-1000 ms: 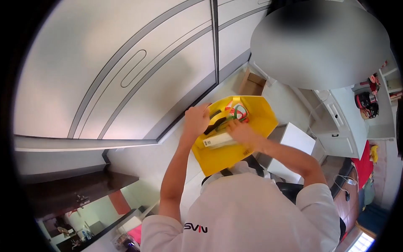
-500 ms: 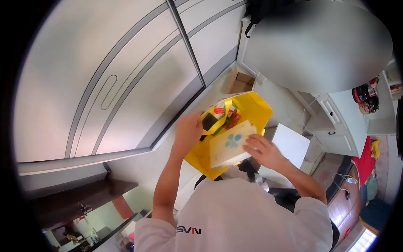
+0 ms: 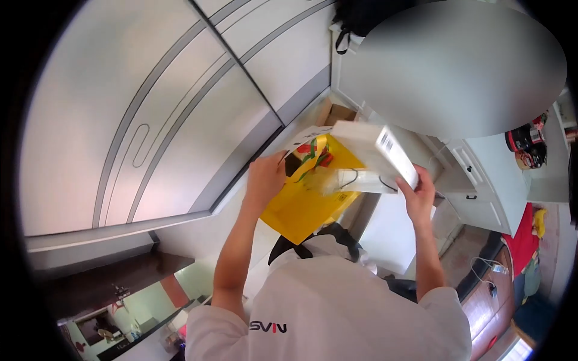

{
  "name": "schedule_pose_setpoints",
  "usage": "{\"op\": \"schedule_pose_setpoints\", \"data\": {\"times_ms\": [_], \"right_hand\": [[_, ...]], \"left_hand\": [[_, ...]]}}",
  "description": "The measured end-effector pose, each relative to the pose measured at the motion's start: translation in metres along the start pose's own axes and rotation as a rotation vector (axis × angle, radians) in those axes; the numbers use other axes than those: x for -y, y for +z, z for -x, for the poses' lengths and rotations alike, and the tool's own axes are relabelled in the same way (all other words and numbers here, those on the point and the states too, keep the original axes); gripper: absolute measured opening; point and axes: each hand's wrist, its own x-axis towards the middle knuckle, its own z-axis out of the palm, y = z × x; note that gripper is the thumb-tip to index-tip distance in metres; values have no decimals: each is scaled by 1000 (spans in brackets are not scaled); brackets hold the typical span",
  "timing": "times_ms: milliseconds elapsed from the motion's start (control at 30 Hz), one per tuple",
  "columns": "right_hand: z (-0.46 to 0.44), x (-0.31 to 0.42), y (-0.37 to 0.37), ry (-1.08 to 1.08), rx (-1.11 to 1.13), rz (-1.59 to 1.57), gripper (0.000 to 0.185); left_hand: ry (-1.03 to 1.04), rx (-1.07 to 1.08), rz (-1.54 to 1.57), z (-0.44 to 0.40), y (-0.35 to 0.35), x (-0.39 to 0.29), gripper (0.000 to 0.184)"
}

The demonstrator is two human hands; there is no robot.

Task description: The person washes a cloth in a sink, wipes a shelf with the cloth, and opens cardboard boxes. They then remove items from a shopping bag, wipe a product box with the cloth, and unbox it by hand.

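My left hand (image 3: 267, 175) is closed on the rim of a yellow paper bag (image 3: 296, 207) with a yellow ribbon handle. Inside the bag, red and green packaging (image 3: 321, 157) shows beside something dark. My right hand (image 3: 419, 191) grips the end of a white box (image 3: 359, 142) with a barcode on its narrow side. The box is tilted and raised over the bag's right side, slightly blurred. Just under it is a pale, partly see-through item (image 3: 364, 180) with dark curved lines; whether my right hand also holds it, I cannot tell.
A white sliding wardrobe (image 3: 174, 132) runs along the left. An open cardboard box (image 3: 340, 113) lies on the floor beyond the bag. A white surface (image 3: 388, 231) stands at the right, near a white drawer cabinet (image 3: 481, 186). Dark jars (image 3: 524, 139) sit on the cabinet.
My right hand has lifted the white box up and to the right, out of the bag's opening, and turned it so its barcode side shows. The left hand keeps its grip on the bag.
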Motion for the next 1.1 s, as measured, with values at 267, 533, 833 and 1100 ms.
{"op": "schedule_pose_setpoints", "data": {"times_ms": [267,533,833,1100], "right_hand": [[-8,0,9,538,53,-843,18],[-9,-22,1,586,55,-1052,35],[-50,-9,15,541,82,-1131,46],[-72,-23,44,701,-133,-1150,36]], "left_hand": [[64,75,70,-30,40,-11,16],[48,137,200,-65,70,7,22],[65,127,160,-131,55,18,23],[-66,167,143,-197,59,88,23]]}}
